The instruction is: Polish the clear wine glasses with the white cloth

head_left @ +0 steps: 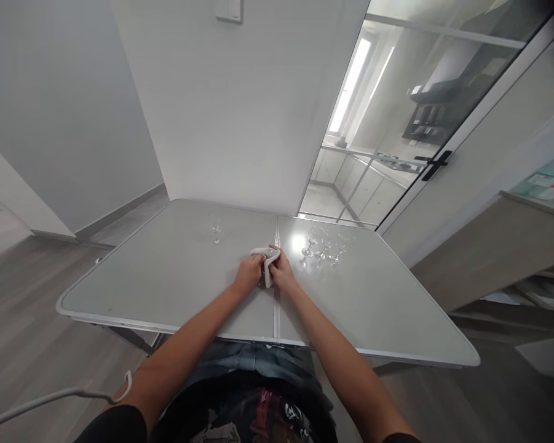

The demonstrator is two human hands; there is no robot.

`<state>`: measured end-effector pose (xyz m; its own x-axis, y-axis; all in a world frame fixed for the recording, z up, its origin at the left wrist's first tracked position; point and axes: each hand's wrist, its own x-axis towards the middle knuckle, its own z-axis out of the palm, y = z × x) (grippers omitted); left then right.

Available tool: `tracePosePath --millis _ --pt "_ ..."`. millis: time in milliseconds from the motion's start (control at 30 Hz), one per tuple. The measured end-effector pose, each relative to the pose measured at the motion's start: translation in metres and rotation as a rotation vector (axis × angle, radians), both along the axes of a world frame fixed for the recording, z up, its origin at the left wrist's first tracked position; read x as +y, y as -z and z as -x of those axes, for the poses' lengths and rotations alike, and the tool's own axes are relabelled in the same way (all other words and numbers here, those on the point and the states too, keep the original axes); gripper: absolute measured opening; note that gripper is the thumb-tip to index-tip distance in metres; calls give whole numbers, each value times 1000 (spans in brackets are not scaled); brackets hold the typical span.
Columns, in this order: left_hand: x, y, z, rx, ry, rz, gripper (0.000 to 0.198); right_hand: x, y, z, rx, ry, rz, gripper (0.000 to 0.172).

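Note:
Over the middle seam of the folding table (166, 277), my left hand (249, 274) and my right hand (283, 271) are close together. Both are closed on a folded white cloth (269, 266). Bits of clear glass seem to show in the folds and under my left fingers, but most of that piece is hidden. To the right of my hands stand several clear stemmed glasses (323, 248) in a group. One more stemmed glass (216, 232) stands apart on the left half of the table.
A white wall (240, 123) rises behind the table's far edge. At the right is a glazed door with a black handle (436, 165), and nearer me a wooden shelf unit (484, 246). A white cable (55, 395) touches my left arm.

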<state>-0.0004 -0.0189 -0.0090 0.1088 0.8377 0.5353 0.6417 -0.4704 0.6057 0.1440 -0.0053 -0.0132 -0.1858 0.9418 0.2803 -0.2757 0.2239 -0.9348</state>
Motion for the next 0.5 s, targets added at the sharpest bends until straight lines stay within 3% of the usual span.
tracePosePath --millis 100,200,400,433,500 --pt "-3 -2 -1 75 -9 -33 31 -2 -1 -1 15 -4 29 61" --pt "-7 -8 -6 -9 14 -112 30 -4 -8 1 101 27 56 63" --pt "-7 -13 -11 -374 12 -163 18 1 -16 -5 247 175 112 63" --pt "-6 -13 -9 -467 -4 -143 16 1 -16 -7 254 158 150 60" --pt "-2 -13 -6 -676 37 -57 32 1 -17 -11 211 35 250 51"
